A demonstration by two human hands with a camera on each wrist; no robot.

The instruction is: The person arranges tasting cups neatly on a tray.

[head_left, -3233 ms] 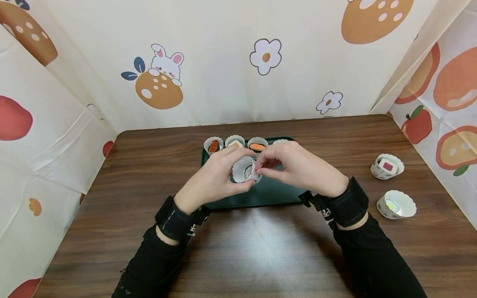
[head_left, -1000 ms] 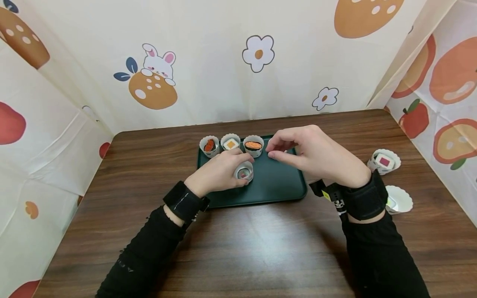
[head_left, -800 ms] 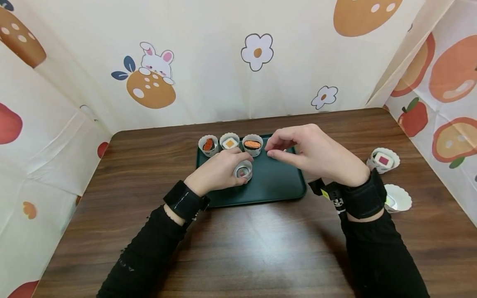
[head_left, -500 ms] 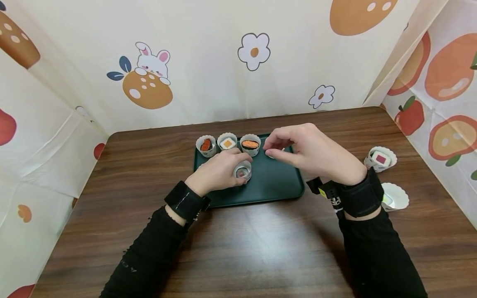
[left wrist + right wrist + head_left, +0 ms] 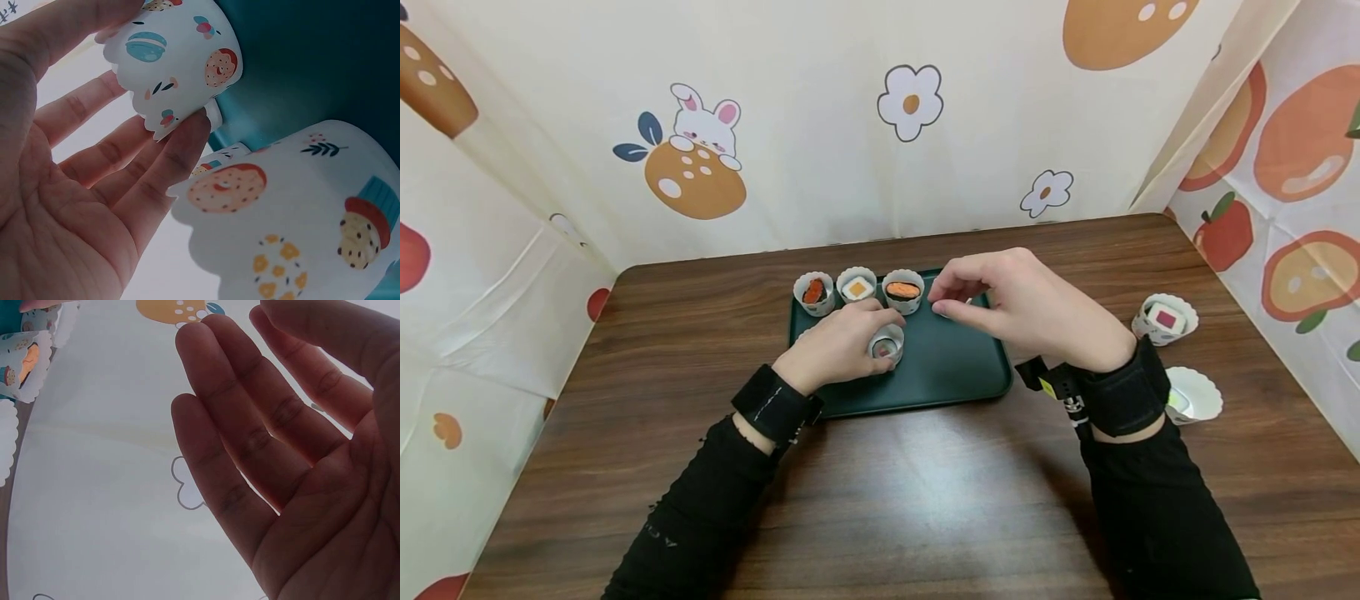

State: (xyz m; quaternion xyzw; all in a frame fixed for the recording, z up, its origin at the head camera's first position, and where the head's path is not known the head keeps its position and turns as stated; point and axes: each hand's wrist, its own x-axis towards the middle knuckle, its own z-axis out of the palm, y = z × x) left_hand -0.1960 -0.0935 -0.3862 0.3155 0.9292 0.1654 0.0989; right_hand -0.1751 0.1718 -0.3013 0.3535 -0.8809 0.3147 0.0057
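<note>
On the dark green tray [image 5: 951, 367], my left hand [image 5: 838, 346] holds a paper cup [image 5: 893, 336] between thumb and fingers; a small round sushi-like piece shows inside. Its printed side is seen in the left wrist view, where another patterned cup [image 5: 300, 225] stands close by. My right hand [image 5: 1015, 304] hovers above the tray's far right part, fingers loosely bent. Behind its fingers a bit of white rim shows, mostly hidden. In the right wrist view the fingers [image 5: 250, 419] are relaxed, with nothing seen between them.
Along the tray's back edge stand paper cups with toy-like sushi: red-topped [image 5: 814, 293], white with yellow centre [image 5: 857, 285] and orange-topped [image 5: 903, 291]. Right of the tray are a cup [image 5: 1165, 320] with a pink-centred piece and another cup [image 5: 1195, 396], partly behind the right wrist. A printed curtain [image 5: 820, 125] borders the table.
From beside the left hand's cup, my right hand has moved away to the right. Over the last second both hands stay nearly still, with the view shifting slightly.
</note>
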